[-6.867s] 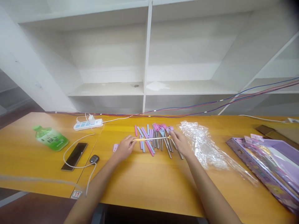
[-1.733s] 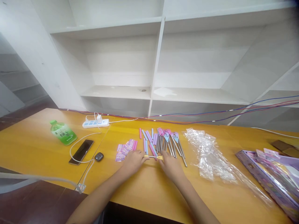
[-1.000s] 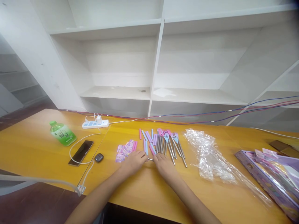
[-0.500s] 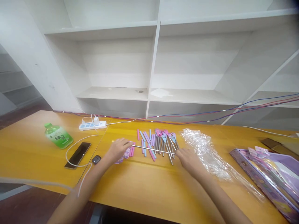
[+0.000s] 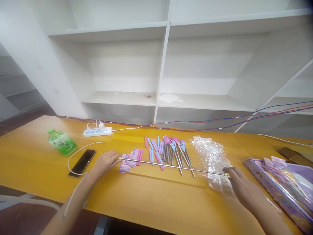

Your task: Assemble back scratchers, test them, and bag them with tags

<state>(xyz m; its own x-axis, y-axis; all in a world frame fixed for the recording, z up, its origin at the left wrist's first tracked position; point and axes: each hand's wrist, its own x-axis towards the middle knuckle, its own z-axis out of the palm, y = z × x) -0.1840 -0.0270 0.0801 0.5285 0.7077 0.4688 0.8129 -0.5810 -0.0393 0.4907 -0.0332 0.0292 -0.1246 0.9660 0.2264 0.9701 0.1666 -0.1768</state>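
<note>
A long, thin telescopic metal rod [image 5: 168,166] stretches between my two hands above the table. My left hand [image 5: 105,162] pinches its left end, and my right hand [image 5: 241,182] grips the other, where a yellowish tip shows. Under and behind the rod lie back scratchers [image 5: 179,153] with pink and blue hand-shaped heads and metal shafts. Beside them are pink, blue and purple sleeves [image 5: 154,145]. Small purple printed cards [image 5: 129,160] lie near my left hand. Clear plastic bags [image 5: 215,160] spread out beneath the rod's right part.
A purple box [image 5: 269,186] of packaged items stands at the right edge. To the left are a green-tea bottle [image 5: 62,143], a phone [image 5: 82,162] with a white cable, and a power strip [image 5: 97,131]. White shelving [image 5: 122,98] rises behind the table.
My hands have moved apart, the left one leftward and the right one to the right. The rod between them has become much longer, and the printed cards are now uncovered.
</note>
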